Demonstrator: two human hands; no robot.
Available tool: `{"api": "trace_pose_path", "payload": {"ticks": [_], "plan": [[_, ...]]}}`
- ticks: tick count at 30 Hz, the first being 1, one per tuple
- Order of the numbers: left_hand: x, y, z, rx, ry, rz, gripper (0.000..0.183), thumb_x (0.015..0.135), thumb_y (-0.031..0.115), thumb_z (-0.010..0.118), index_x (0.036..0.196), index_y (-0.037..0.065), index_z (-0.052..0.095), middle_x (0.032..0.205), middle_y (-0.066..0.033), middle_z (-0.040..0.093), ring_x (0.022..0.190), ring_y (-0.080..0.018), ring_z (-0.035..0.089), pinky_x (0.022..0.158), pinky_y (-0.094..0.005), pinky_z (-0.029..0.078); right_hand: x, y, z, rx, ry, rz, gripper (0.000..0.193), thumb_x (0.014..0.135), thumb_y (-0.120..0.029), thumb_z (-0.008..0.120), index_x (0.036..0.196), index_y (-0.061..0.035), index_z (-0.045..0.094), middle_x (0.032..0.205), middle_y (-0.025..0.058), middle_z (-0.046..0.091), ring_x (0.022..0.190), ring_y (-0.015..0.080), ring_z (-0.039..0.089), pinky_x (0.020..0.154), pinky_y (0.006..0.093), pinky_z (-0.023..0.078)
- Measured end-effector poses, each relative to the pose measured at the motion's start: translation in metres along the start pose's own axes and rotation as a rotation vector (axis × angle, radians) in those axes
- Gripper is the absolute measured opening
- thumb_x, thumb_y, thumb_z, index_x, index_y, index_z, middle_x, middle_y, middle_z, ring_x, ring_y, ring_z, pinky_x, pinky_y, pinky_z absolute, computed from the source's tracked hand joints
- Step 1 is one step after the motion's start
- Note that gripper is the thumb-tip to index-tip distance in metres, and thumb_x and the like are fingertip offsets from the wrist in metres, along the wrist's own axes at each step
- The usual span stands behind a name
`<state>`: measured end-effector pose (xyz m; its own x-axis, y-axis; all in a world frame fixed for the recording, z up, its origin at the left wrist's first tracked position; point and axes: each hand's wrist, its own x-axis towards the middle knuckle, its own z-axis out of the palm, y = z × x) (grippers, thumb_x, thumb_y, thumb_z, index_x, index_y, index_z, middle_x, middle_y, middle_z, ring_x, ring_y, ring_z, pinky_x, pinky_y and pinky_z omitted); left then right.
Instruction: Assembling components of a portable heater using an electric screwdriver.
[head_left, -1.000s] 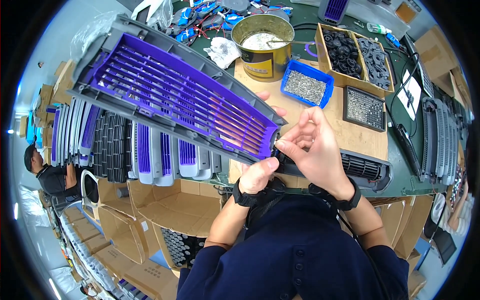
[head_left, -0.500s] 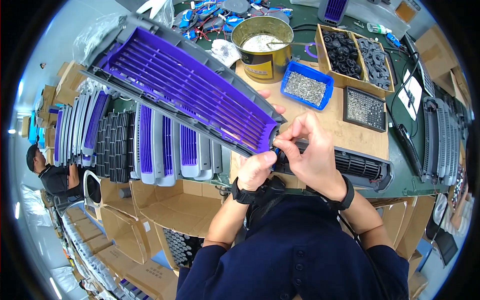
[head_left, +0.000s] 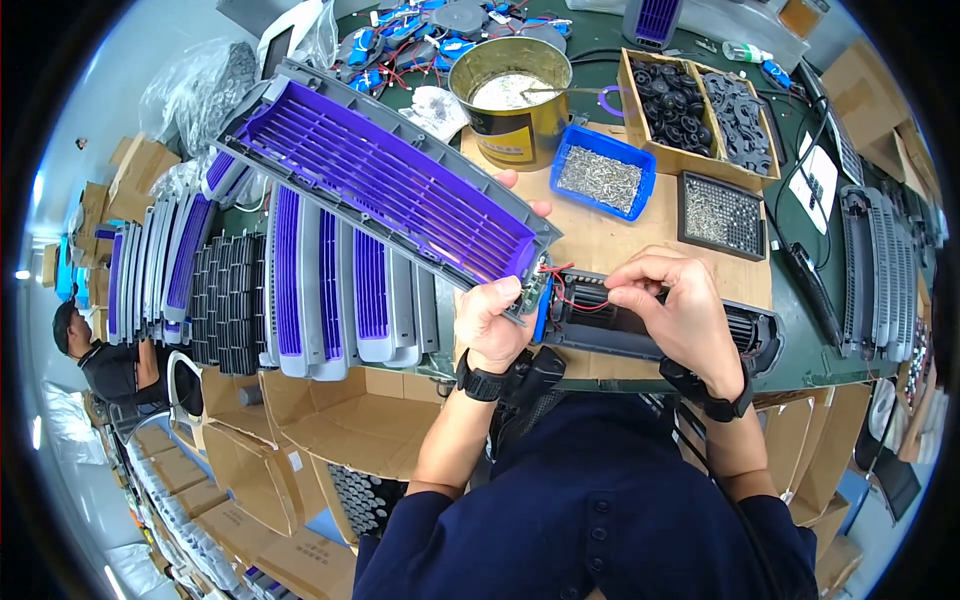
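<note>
My left hand [head_left: 492,322] is closed around the lower right end of a long grey housing cover [head_left: 390,185] with a slatted purple inside, holding it tilted above the table. A small green circuit board [head_left: 535,285] and a blue part [head_left: 543,312] show at that end, beside my thumb. Red wires [head_left: 575,300] run from there toward my right hand [head_left: 680,300], whose thumb and forefinger are pinched at a wire's end. Below the hands lies a dark grey housing base [head_left: 640,335] with a ribbed black cylinder in it, partly hidden by my right hand.
Behind the work stand a blue tray [head_left: 600,205] of screws, a black box [head_left: 685,215] of small metal parts, a metal can [head_left: 510,130] and a carton [head_left: 700,160] of black parts. Purple and grey covers [head_left: 300,290] line the left. Open cartons [head_left: 350,425] sit below the table edge.
My right hand has moved right, away from the cover's end, and the red wires now show between the hands. The cover has shifted slightly, baring the circuit board and blue part.
</note>
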<state>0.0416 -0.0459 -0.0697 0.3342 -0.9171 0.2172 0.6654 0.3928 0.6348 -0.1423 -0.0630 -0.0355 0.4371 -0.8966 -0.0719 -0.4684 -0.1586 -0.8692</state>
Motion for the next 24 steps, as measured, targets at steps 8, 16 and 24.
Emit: {"api": "trace_pose_path", "payload": {"ticks": [8,16,24], "plan": [[0.0,0.003,-0.002,-0.042,-0.028,-0.063,0.088,0.062,0.009,0.064,0.143,0.004,0.031,0.14,-0.018,0.039,0.119,-0.0338,0.053,0.101,-0.0425,0.044,0.005,-0.016,0.022,0.687,0.042,-0.074,0.037,0.077,0.011,0.07,0.112,0.003,0.058,0.086,0.0082,0.068,0.084,0.0108,0.065,0.078,0.0235,0.053],[0.0,0.003,-0.006,-0.018,-0.041,-0.074,0.086,0.063,0.01,0.063,0.142,0.004,0.031,0.14,-0.018,0.04,0.12,-0.0339,0.053,0.1,-0.0429,0.045,0.008,-0.005,0.038,0.942,-0.098,0.039,0.027,0.082,-0.001,0.072,0.106,0.0034,0.062,0.089,0.0082,0.07,0.082,0.0118,0.068,0.068,0.0211,0.053],[-0.002,0.005,-0.005,-0.032,-0.043,-0.091,0.084,0.065,0.012,0.064,0.142,0.005,0.032,0.141,-0.0178,0.038,0.12,-0.0337,0.052,0.095,-0.0412,0.049,0.005,-0.006,0.038,0.902,-0.061,0.042,0.016,0.086,-0.005,0.069,0.101,0.001,0.069,0.09,0.0078,0.07,0.075,0.0075,0.063,0.061,0.0178,0.048]]}}
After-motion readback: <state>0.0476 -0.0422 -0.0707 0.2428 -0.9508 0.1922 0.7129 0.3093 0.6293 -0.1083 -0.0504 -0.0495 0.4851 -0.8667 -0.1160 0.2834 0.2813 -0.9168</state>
